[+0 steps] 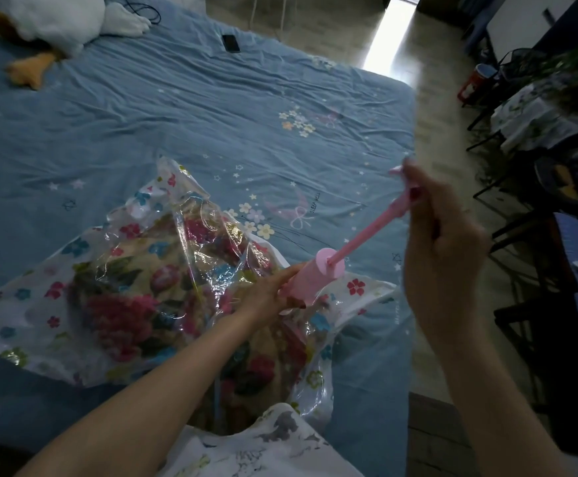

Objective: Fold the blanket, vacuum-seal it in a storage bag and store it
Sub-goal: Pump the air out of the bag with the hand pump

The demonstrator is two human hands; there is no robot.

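Plastic bag (115, 290), slick and crinkly, lies on the bed (177, 108) at 7 o'clock with the soft blanket (126, 287) inside. Left hand (267, 290) grasps the pump (315, 277) barrel; right hand (442, 235) clenches the drawn-out plunger handle at 3 o'clock. Light, stiff pump; best steadied low by the valve.

Your left hand (267, 294) grips the pink pump (311, 278) barrel, arm reaching forward. Your right hand (442, 232), raised above the barrel, clasps its drawn-out plunger handle.

"SLEEP WELL" runs in small dark letters on the blue bedsheet (191, 108), beside a printed pink bow, right of centre.
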